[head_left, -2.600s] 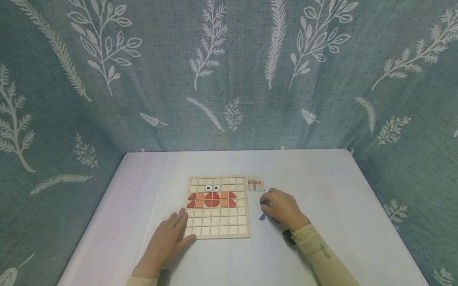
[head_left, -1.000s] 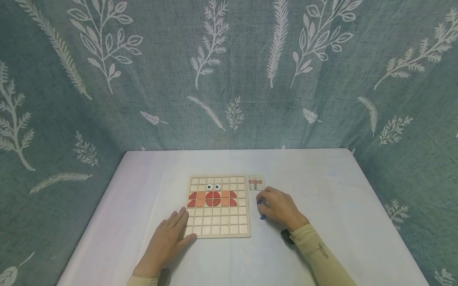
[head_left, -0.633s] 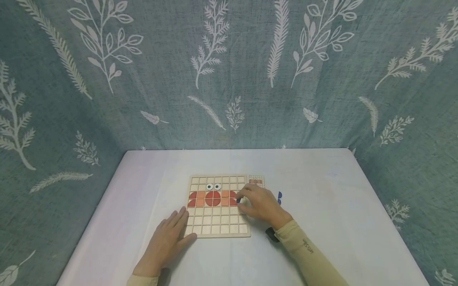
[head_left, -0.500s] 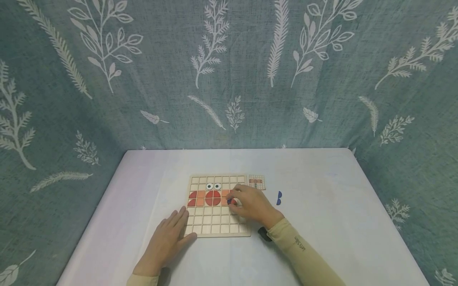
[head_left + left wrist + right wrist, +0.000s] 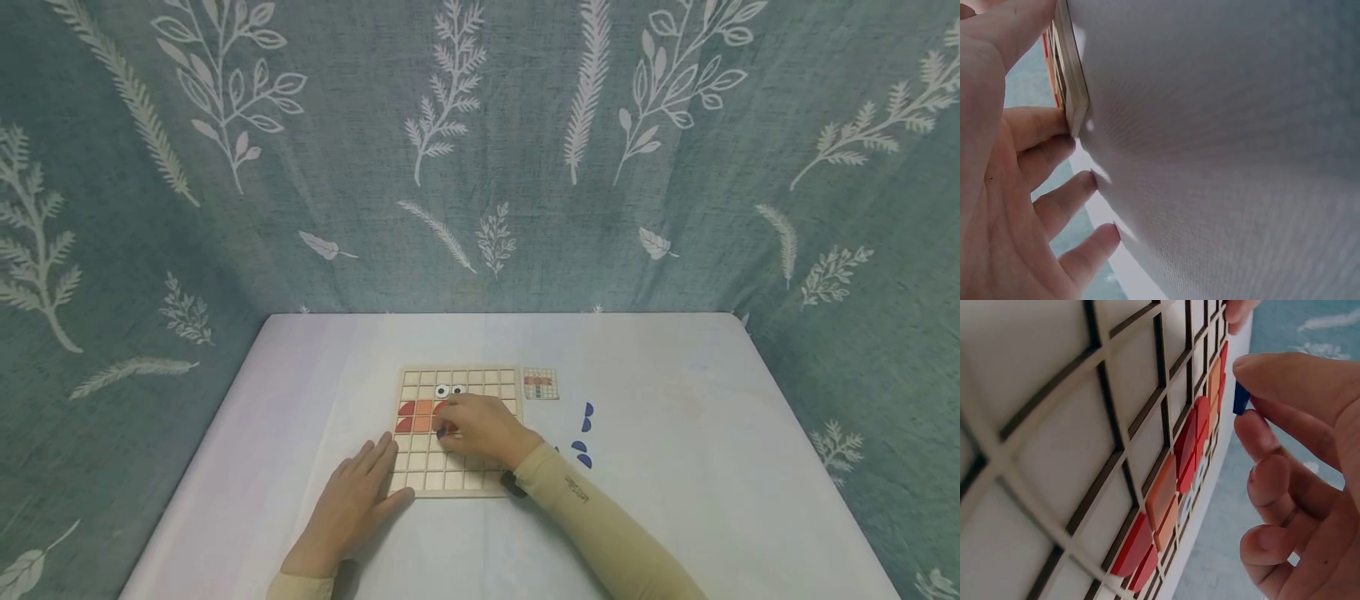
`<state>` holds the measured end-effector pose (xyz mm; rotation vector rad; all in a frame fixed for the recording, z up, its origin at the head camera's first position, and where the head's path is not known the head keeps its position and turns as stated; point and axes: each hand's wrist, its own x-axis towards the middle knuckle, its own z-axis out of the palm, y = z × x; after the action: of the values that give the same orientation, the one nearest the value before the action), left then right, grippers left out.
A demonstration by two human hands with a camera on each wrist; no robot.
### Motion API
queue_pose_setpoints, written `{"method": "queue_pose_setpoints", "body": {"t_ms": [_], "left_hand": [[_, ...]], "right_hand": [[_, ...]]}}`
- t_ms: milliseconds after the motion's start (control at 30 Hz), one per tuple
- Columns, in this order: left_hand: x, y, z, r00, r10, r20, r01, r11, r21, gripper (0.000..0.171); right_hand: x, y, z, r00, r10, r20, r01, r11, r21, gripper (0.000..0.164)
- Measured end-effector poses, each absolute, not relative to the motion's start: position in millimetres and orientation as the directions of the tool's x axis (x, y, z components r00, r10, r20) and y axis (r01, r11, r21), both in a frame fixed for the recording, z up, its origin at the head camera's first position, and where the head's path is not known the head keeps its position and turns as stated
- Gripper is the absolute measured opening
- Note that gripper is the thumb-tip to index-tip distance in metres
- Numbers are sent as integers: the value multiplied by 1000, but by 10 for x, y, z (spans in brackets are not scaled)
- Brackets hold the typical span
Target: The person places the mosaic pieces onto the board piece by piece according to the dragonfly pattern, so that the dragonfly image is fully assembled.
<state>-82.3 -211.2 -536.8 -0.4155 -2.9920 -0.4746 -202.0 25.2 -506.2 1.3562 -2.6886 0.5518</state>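
Note:
A square wooden grid board [image 5: 455, 481] lies on the table, holding red tiles [image 5: 406, 408], orange tiles [image 5: 423, 415] and two round eye tiles [image 5: 442, 391]. My right hand [image 5: 486, 429] pinches a small blue tile [image 5: 1241, 397] between thumb and fingers, above the board near the red circle of tiles. In the right wrist view the blue tile appears apart from the grid. My left hand [image 5: 347, 504] rests with extended fingers at the board's left edge; in the left wrist view its thumb and a finger touch the frame. My right hand hides some red and orange tiles in the head view.
Right of the board's top corner lies a small card [image 5: 541, 383] printed with a coloured grid pattern. Several blue curved tiles [image 5: 584, 460] lie loose on the white table [image 5: 660, 392]. A leaf-patterned curtain [image 5: 480, 167] stands behind and at both sides.
My right hand has picked up a blue tile from the table and carried it leftward over the board, uncovering other blue tiles. My left hand has stayed in place.

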Motion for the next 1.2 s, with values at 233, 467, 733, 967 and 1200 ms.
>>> {"method": "queue_pose_setpoints", "body": {"t_ms": [233, 467, 733, 967, 1200], "left_hand": [[-815, -2089, -5324, -954, 261, 147, 294, 910, 294, 75], [-802, -2088, -5312, -958, 255, 130, 282, 914, 290, 77], [-799, -2086, -5301, -957, 254, 139, 285, 913, 290, 74], [-802, -2091, -5332, -958, 252, 134, 281, 914, 291, 76], [-809, -2087, -5327, -958, 254, 135, 283, 916, 285, 76]], "right_hand": [[-2016, 171, -5069, -603, -778, 177, -790, 550, -270, 8], [-1979, 147, -5075, -599, -785, 162, -795, 557, -240, 7], [-1960, 150, -5068, -586, -788, 187, -809, 556, -194, 5], [-1956, 136, -5091, -584, -790, 189, -811, 559, -173, 7], [-1935, 146, -5078, -583, -790, 189, -812, 562, -156, 10]]}}
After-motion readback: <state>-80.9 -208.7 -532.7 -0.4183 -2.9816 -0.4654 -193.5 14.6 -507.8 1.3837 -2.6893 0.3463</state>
